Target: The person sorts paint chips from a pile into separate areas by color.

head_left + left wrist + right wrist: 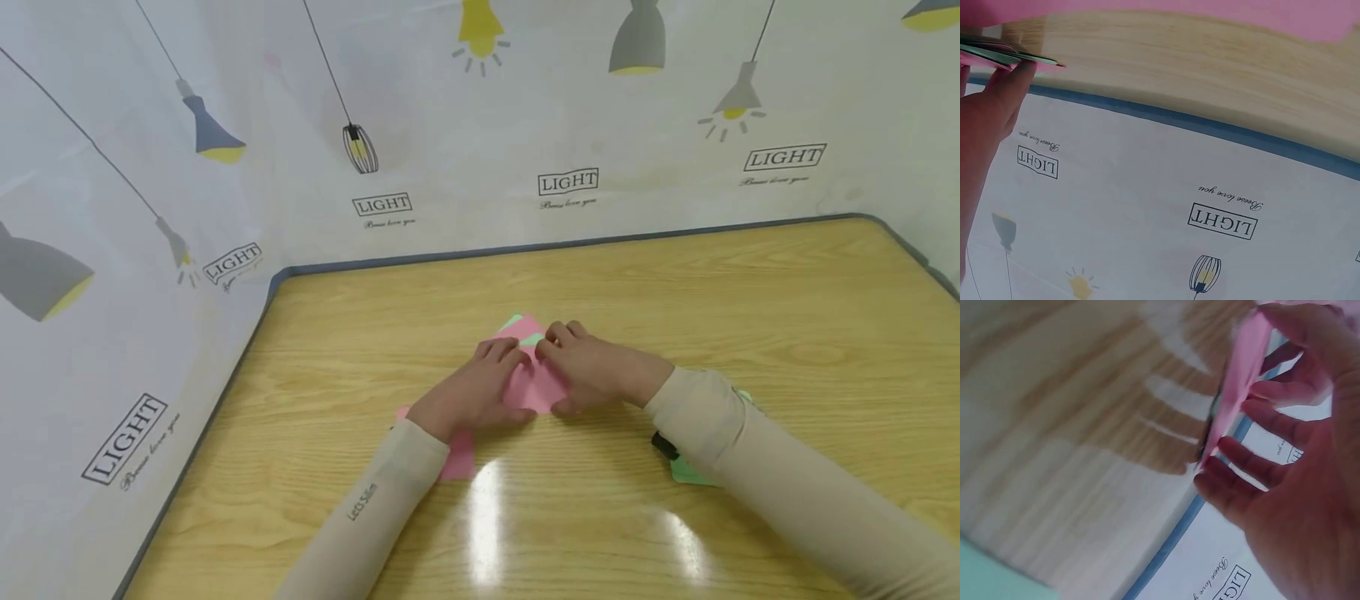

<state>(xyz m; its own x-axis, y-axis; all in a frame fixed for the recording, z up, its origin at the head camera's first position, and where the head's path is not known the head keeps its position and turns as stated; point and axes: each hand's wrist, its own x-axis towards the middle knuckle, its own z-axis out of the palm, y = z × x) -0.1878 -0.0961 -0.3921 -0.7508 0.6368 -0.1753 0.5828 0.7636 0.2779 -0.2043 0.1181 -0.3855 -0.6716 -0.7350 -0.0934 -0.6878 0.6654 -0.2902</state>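
Note:
Both hands hold a small stack of pink and green paper cards (536,390) between them near the middle of the table. My left hand (487,387) grips its left side, fingers at the far edge and thumb at the near one. From the other side my right hand (588,367) pinches the right edge. Seen from the right wrist, the pink card (1244,375) stands edge-on against the fingertips (1213,481). Layered green and pink edges (1013,57) show at the fingers in the left wrist view. Behind the stack lies another pink card (517,329) with a green corner.
Under the left wrist lies a pink card (459,462), partly covered. Green cards (693,472) with a black clip-like piece (664,446) lie beneath the right forearm. The wooden table (360,333) ends at a wall sheet (465,150) printed with lamps.

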